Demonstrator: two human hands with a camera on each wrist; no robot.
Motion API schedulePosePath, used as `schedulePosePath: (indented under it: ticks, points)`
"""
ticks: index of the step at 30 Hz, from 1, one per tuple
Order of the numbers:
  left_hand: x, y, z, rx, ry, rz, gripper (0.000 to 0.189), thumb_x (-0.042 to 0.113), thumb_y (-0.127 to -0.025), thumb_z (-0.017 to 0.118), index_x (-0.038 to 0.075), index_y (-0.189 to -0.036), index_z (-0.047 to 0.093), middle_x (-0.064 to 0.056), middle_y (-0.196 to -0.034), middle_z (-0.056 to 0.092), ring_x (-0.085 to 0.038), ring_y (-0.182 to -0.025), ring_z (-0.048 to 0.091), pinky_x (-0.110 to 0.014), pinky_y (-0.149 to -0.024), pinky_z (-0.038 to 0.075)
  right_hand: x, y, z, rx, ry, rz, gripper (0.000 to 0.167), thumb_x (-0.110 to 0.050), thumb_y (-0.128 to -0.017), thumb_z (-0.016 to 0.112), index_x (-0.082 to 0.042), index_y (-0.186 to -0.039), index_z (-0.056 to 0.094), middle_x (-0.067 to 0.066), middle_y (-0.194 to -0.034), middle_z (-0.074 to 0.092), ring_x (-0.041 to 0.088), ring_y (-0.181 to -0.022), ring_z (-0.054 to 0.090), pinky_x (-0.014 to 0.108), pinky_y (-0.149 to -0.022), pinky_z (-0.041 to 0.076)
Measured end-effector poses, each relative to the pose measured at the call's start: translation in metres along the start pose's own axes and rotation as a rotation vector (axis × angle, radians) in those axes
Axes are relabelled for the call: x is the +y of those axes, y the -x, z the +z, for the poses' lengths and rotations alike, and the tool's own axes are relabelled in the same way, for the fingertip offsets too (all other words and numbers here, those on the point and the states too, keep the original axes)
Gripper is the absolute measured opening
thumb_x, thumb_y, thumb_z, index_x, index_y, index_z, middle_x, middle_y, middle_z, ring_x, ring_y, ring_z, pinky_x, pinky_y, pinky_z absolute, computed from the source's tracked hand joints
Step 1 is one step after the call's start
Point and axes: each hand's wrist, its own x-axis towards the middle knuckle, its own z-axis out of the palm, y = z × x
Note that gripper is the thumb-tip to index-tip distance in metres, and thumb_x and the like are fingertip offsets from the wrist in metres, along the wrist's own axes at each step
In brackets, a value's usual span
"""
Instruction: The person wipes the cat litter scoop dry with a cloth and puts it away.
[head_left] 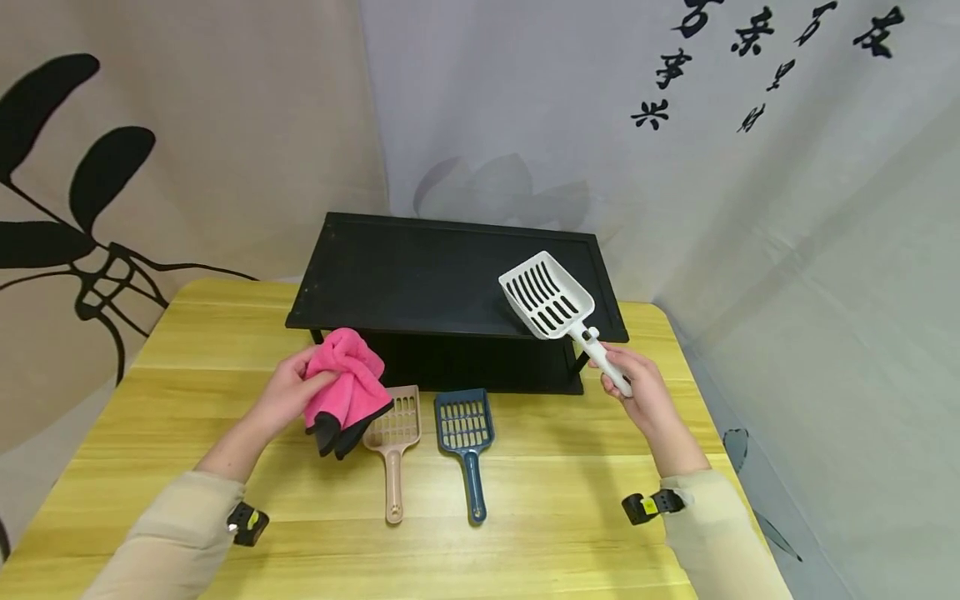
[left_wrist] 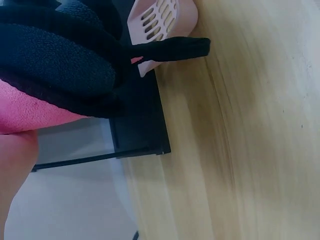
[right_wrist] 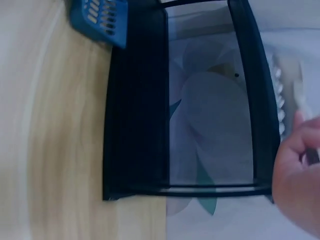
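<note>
My left hand [head_left: 288,393] grips a bunched pink cloth [head_left: 347,375] with a dark edge, held in front of the left end of a black two-tier rack [head_left: 450,271]. In the left wrist view the cloth's dark underside [left_wrist: 60,60] fills the upper left. My right hand [head_left: 637,387] holds a white slotted litter scoop [head_left: 547,296] by its handle, the scoop's head raised over the right part of the rack's top shelf. A beige litter scoop [head_left: 393,475] lies on the table, partly behind the cloth. Beside it lies a blue litter scoop [head_left: 472,479], handle toward me.
The wooden table [head_left: 547,517] carries the rack near its back edge. Behind it hangs a pale curtain [head_left: 480,100] with black leaf prints and characters. The rack's lower shelf [right_wrist: 137,110] and open side frame show in the right wrist view.
</note>
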Motion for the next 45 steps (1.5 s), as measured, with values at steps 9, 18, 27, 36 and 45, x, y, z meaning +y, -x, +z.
schedulePosePath:
  ticks: [9, 18, 27, 36, 45]
  points:
    - [0.002, 0.002, 0.002, -0.002, 0.004, -0.002, 0.04, 0.013, -0.091, 0.058, -0.006, -0.124, 0.047, 0.011, -0.084, 0.059, -0.001, -0.07, 0.057, -0.019, -0.064, 0.052, -0.009, -0.011, 0.022, 0.121, -0.043, 0.068, 0.031, -0.009, -0.097, 0.039, 0.001, -0.126, 0.044, -0.005, -0.076, 0.062, 0.003, -0.053, 0.047, 0.012, -0.049, 0.038]
    - [0.002, 0.002, 0.007, -0.02, -0.005, 0.017, 0.037, 0.01, -0.091, 0.057, -0.006, -0.123, 0.048, 0.012, -0.085, 0.06, -0.001, -0.07, 0.058, -0.02, -0.064, 0.052, -0.016, -0.01, 0.027, 0.103, 0.256, 0.1, 0.043, -0.014, -0.097, 0.041, 0.008, -0.134, 0.034, 0.001, -0.084, 0.059, 0.006, -0.058, 0.053, 0.017, -0.053, 0.045]
    - [0.004, 0.0, 0.008, -0.023, 0.001, 0.024, 0.035, 0.011, -0.092, 0.057, -0.007, -0.12, 0.047, 0.016, -0.082, 0.058, -0.002, -0.07, 0.058, -0.019, -0.064, 0.052, -0.021, 0.002, 0.009, -0.087, 0.473, 0.193, 0.045, -0.021, -0.098, 0.043, 0.011, -0.129, 0.036, -0.001, -0.083, 0.056, 0.007, -0.065, 0.053, 0.02, -0.056, 0.047]
    - [0.003, 0.0, 0.007, -0.03, -0.028, 0.0, 0.042, 0.015, -0.092, 0.057, -0.005, -0.127, 0.046, 0.017, -0.085, 0.058, -0.001, -0.072, 0.058, -0.02, -0.066, 0.053, -0.011, -0.007, 0.013, -0.097, 0.337, 0.191, 0.042, -0.018, -0.098, 0.045, 0.013, -0.125, 0.037, -0.002, -0.077, 0.048, 0.004, -0.06, 0.044, 0.017, -0.055, 0.039]
    - [0.003, 0.002, 0.006, -0.04, -0.029, -0.006, 0.043, 0.015, -0.093, 0.055, -0.006, -0.128, 0.044, 0.019, -0.086, 0.057, 0.0, -0.074, 0.059, -0.019, -0.068, 0.053, -0.009, -0.018, 0.017, -0.018, 0.167, 0.197, 0.044, -0.019, -0.098, 0.046, 0.011, -0.129, 0.033, -0.001, -0.082, 0.047, 0.004, -0.062, 0.049, 0.015, -0.059, 0.046]
